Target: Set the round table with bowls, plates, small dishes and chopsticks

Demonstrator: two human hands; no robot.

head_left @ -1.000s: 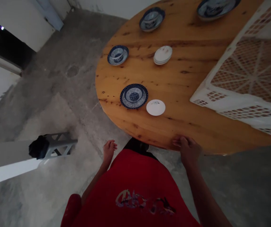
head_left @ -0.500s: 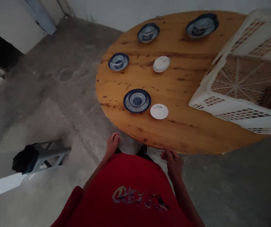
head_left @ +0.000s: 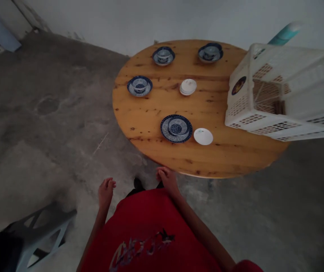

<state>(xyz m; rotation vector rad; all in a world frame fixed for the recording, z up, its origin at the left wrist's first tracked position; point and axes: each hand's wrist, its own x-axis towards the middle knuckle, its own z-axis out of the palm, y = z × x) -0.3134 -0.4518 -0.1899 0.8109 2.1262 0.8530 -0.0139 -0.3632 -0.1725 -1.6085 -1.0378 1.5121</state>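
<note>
Over the floor to the left of my body hangs my left hand (head_left: 107, 190), its fingers loosely curled and nothing visible in them. My right hand (head_left: 167, 179) is at the near edge of the round wooden table (head_left: 156, 145), fingers curled in and holding nothing that I can see; whether it touches the edge I cannot tell. Closest to it on the tabletop is a blue-patterned plate (head_left: 164, 136) with a matching bowl (head_left: 176, 127) on it. Just right of these lies a small white dish (head_left: 203, 136).
Three more blue-patterned sets, a left one (head_left: 139, 86), a back one (head_left: 163, 56) and a back right one (head_left: 210, 52), surround a stack of small white dishes (head_left: 188, 86). A large white plastic crate (head_left: 237, 109) stands on the right side. A grey stool (head_left: 43, 230) is at lower left.
My view has shifted, bringing more of the crate and a teal cylinder behind it into sight. Both hands now appear further left; the right one is still by the table edge.
</note>
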